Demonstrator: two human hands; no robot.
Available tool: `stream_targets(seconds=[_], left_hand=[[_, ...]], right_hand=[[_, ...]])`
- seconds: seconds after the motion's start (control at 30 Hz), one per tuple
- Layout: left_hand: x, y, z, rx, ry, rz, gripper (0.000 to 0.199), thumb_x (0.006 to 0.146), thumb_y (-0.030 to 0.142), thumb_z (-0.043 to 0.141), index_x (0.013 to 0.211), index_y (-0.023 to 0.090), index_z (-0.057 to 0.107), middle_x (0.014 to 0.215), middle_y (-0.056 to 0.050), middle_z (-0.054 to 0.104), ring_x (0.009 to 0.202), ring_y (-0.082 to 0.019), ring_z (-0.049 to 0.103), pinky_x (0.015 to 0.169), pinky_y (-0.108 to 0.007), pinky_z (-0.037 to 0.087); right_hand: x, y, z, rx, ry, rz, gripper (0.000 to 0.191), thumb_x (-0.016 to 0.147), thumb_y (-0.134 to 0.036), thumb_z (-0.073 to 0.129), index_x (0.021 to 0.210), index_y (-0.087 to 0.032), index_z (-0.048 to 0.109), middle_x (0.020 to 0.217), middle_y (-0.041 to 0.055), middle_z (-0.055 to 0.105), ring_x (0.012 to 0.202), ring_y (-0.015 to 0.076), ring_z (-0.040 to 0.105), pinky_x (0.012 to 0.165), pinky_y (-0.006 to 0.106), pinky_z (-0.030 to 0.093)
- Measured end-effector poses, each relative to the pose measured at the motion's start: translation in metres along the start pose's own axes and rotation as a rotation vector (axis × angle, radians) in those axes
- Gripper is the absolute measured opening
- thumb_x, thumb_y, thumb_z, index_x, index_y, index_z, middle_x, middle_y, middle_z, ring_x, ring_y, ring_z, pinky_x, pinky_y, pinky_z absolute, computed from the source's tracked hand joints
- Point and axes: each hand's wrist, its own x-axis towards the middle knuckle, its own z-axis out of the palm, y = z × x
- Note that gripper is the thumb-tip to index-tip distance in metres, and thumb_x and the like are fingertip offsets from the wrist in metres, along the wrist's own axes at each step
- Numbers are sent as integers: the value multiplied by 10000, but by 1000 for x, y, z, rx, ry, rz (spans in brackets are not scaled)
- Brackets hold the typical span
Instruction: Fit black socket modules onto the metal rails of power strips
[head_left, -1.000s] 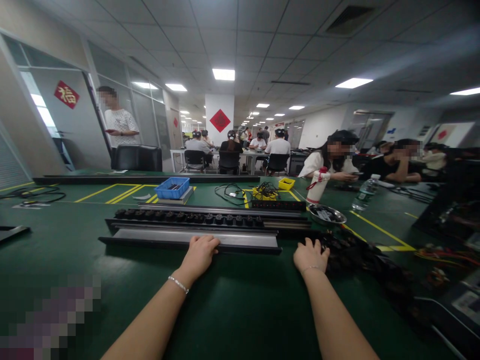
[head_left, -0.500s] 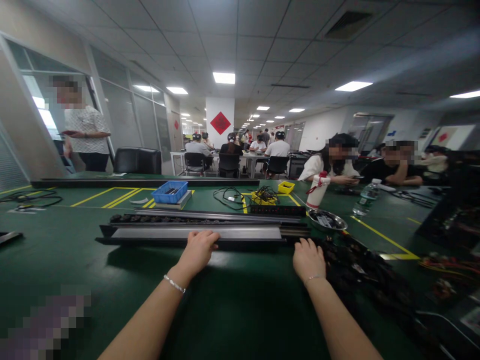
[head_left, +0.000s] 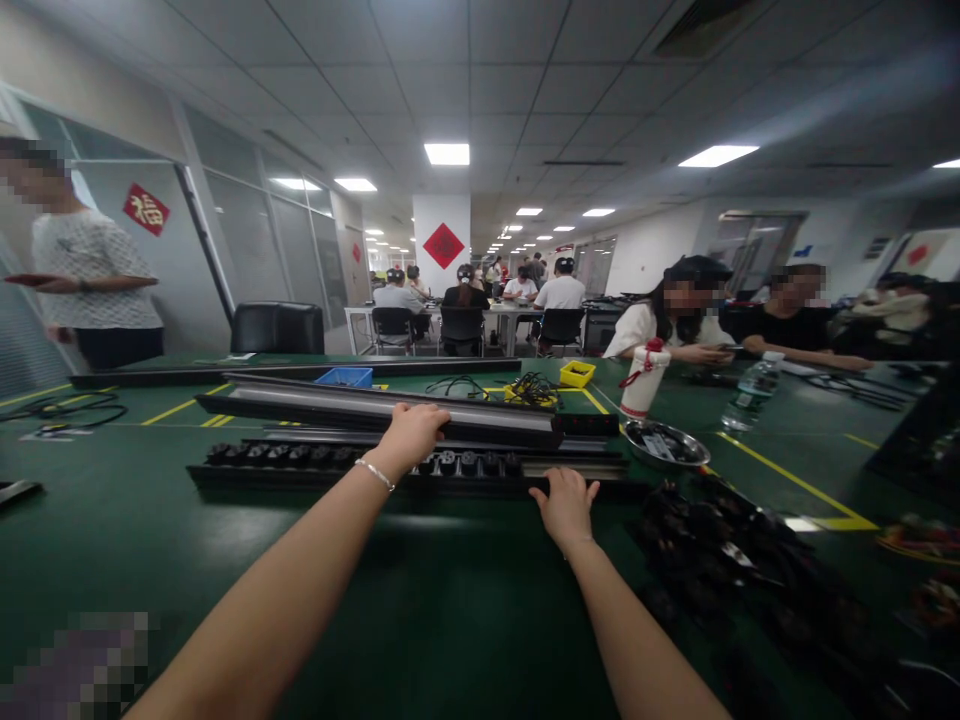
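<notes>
My left hand (head_left: 411,437) is closed on a long black metal channel (head_left: 300,405) with a silvery inner face, holding it up, slightly tilted, over the bench. Below it lies a second long black channel (head_left: 300,484) with a row of black socket-like modules (head_left: 285,456) inside. At this lower channel's right part, my right hand (head_left: 568,505) has its fingers spread against the near edge; they do not wrap round anything I can see. Another dark rail (head_left: 592,443) lies just behind, partly hidden by the raised channel.
A heap of black parts (head_left: 720,550) lies on the green bench at right. Behind it stand a metal dish (head_left: 667,462), a white tumbler (head_left: 643,385) and a water bottle (head_left: 752,393). Blue bin (head_left: 345,377), yellow bin (head_left: 577,374) and cables (head_left: 536,388) lie farther back. People sit across.
My left hand has lifted the silvery channel up and away, uncovering the row of modules in the lower channel. My right hand has shifted left, with its fingers spread wider.
</notes>
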Motion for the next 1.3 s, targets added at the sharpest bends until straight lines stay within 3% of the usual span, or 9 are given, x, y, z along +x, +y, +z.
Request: stream_targets(seconds=[0.33,0.53,0.7,0.87,1.17,1.3], left_hand=[[34,9,34,-21,-142,65,141,741,185,500,852,238,568,1035,-34,637,1004,-223,550,830,-375,322],[47,10,49,-10,-203,73,231,733,214,519,950,263,581,1070,-49,639,1057,-239,535,853,-389,340],[51,8,58,5,-257,76,268,728,238,546,989,283,587,1088,-46,637,1073,-237,533,870,-382,357],[51,9,67,12,-301,72,298,716,255,568,1008,306,596,1096,-36,638,1074,-236,538,875,-368,380],[57,10,74,34,-331,50,336,738,297,592,1072,325,570,1142,-41,604,1076,-242,531,882,-386,408],[62,9,72,51,-353,63,325,822,352,528,1119,219,522,1154,-65,549,1005,-192,542,845,-395,458]], right_hand=[[-17,-19,-12,50,-61,33,136,790,-299,530,882,-210,576,1004,65,570,1050,256,439,974,634,60],[-30,-35,-15,68,-47,-24,123,787,-326,553,855,-229,585,933,32,577,996,231,466,981,623,29],[-37,-45,-19,68,-48,-93,140,760,-355,591,829,-234,590,874,0,588,933,197,485,1014,536,45],[-44,-55,-26,90,-116,-164,143,751,-362,597,828,-242,597,873,-8,599,913,169,493,1010,412,139],[-53,-68,-33,83,-172,-159,122,758,-323,574,855,-259,611,904,-1,599,939,174,489,992,401,155],[-66,-75,-36,104,-157,-153,103,761,-320,565,825,-246,600,895,0,597,926,171,489,975,390,185]])
